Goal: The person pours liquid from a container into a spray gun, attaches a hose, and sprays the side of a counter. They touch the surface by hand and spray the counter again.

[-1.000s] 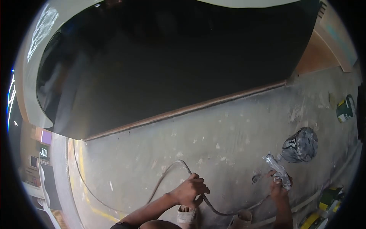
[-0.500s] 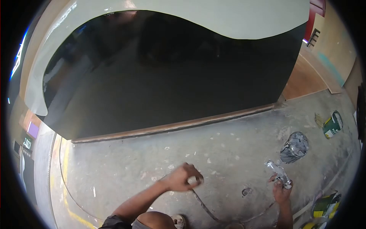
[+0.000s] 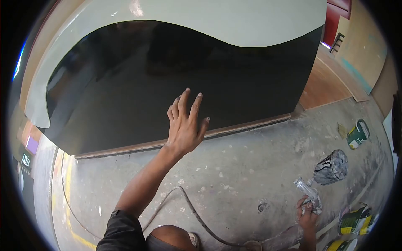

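My left hand [image 3: 184, 123] is raised with its fingers spread, reaching up in front of the lower part of a large glossy black panel [image 3: 138, 83]; whether it touches the surface I cannot tell. My right hand [image 3: 308, 213] at the lower right grips a paint-spattered spray gun [image 3: 307, 193], whose cup [image 3: 332, 167] tilts up to the right. A grey air hose [image 3: 184, 205] lies slack on the concrete floor, running from the lower middle toward the gun.
The black panel has a curved cream border [image 3: 234, 21] and a wooden base strip [image 3: 184, 140]. Paint cans stand at the right: a green one [image 3: 357, 134] and others [image 3: 354, 217] by the lower right edge. The dusty concrete floor [image 3: 234, 167] is speckled with paint.
My left hand let go of the hose and rose from the floor up to the black panel, fingers now spread. The view tilted upward. The right hand keeps its hold on the spray gun.
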`<state>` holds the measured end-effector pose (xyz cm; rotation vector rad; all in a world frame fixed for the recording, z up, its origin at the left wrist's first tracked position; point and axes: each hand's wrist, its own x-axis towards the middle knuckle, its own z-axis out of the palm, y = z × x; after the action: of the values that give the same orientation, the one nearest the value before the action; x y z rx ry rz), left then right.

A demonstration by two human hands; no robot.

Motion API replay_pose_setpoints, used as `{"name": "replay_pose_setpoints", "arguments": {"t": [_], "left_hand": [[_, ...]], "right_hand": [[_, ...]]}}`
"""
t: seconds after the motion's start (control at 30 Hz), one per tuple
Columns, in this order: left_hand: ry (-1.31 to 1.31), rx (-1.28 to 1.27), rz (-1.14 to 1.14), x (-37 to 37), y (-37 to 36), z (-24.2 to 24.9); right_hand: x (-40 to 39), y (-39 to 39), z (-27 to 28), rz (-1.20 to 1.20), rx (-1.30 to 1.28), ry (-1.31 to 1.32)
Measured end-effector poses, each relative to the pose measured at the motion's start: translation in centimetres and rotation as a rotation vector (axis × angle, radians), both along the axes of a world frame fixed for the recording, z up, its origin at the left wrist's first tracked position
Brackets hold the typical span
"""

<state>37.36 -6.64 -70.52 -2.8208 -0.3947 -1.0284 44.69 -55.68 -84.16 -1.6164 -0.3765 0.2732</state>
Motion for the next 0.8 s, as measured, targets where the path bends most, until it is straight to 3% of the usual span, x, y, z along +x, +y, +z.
{"name": "replay_pose_setpoints", "arguments": {"t": [0.07, 0.17, 0.33, 0.4, 0.5, 0.7, 0.77, 0.8], "left_hand": [[0.019, 0.019, 0.034, 0.5, 0.0, 0.0], [0.042, 0.004, 0.074, 0.9, -0.3, -0.2], [0.021, -0.090, 0.099, 1.5, 0.1, 0.1], [-0.091, 0.145, 0.147, 2.5, 0.9, 0.3], [-0.069, 0.234, 0.264, 4.5, 2.3, 1.7], [-0.094, 0.260, 0.330, 7.8, 3.9, 4.4], [-0.093, 0.264, 0.343, 8.5, 4.3, 4.6], [-0.115, 0.258, 0.327, 8.7, 4.5, 4.6]], "right_hand": [[0.1, 0.4, 1.5, 0.183, -0.021, -0.143], [-0.1, 0.5, 1.9, 0.197, -0.018, -0.052], [-0.6, 1.3, 2.1, 0.116, 0.010, -0.123], [-0.4, 1.4, 2.4, 0.146, 0.018, -0.189], [-0.8, 1.8, 2.8, 0.127, 0.016, -0.101], [-1.2, 0.8, 0.7, 0.111, 0.089, -0.029], [-0.2, -0.6, -1.3, 0.243, 0.101, -0.133], [-0.7, 0.2, 0.2, 0.242, 0.100, -0.133]]}}
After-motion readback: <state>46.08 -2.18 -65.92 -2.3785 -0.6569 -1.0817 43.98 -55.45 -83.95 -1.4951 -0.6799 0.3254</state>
